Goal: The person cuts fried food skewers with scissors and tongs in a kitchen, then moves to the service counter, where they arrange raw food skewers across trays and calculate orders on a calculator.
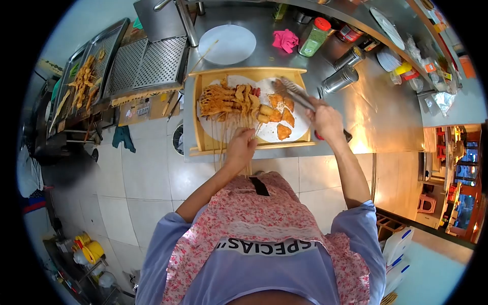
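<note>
Head cam, wood tray (249, 70) w/ skewers (218, 101), fried pcs (283, 132), L hand (241, 148) gripping sticks (222, 140), R hand (326, 122) metal utensil (297, 93)

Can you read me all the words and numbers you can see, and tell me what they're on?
"SPECIAS", with a closing quote mark, upside down on the blue shirt; the apron may hide a letter at its start.
Too small or blurred to read: the labels on the red-lidded jar and the red-labelled jar behind it.
I can't make out any numbers.
</note>
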{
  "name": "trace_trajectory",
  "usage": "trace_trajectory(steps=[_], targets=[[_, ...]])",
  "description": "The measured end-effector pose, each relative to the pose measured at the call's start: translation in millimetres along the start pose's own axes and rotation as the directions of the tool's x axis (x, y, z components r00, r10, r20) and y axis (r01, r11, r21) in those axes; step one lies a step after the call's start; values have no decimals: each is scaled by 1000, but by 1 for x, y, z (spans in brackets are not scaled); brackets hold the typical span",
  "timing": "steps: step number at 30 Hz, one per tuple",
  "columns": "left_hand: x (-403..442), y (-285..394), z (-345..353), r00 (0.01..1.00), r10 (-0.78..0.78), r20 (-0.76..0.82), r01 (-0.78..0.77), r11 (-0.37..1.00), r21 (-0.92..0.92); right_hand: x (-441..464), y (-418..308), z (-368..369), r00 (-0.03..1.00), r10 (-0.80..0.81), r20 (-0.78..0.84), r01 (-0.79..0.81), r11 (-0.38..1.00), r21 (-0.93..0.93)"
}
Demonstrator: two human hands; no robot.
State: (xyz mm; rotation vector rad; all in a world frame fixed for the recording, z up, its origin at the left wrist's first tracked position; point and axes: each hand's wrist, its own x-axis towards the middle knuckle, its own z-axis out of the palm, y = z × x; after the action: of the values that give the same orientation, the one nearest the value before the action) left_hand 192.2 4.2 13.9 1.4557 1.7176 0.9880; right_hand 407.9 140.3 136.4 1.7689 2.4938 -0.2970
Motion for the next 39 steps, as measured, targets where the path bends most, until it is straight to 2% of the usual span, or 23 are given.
trace_trajectory(steps=[2,3,5,9,12,15,17,21,24,27,31,34,37,39], targets=[[-1,8,-5,1000,-19,12,19,1000,15,15,6,-3,997,65,32,-62,995,-77],[-1,13,-6,999,-43,26,42,999,18,21,10,6,999,36,-13,-37,997,-73],[0,19,-9,995,-92,47,91,996,26,32,14,14,997,37,65,-30,995,-94],[-1,11,-6,997,-59,43,60,998,-8,34,11,10,994,25,104,-13,993,-116],[2,10,-6,998,-47,43,47,999,10,28,15,3,998,14,68,-8,996,-86],[1,13,-7,997,-65,35,65,998,16,22,14,-5,1000,0,28,-1,1000,31],[1,10,-4,999,-31,17,30,999,34,17,5,-8,999,-34,34,33,999,40],[2,10,-4,997,-61,41,61,998,22,12,-13,-5,993,-101,62,101,995,9],[3,10,-5,999,-29,33,28,999,41,15,-7,6,982,-187,20,187,982,-17],[3,10,-4,999,-23,25,23,1000,17,17,19,1,984,-137,-115,141,990,25],[3,15,-10,997,-55,47,56,998,-3,0,22,-19,985,0,172,-10,998,59],[4,16,-8,998,-52,44,51,999,17,-2,29,0,991,-74,115,67,996,62],[5,13,-9,997,-42,60,40,999,33,-2,28,1,987,-29,161,14,996,92],[6,14,-8,997,-41,68,41,999,13,-6,33,-4,992,-14,127,0,994,106]])
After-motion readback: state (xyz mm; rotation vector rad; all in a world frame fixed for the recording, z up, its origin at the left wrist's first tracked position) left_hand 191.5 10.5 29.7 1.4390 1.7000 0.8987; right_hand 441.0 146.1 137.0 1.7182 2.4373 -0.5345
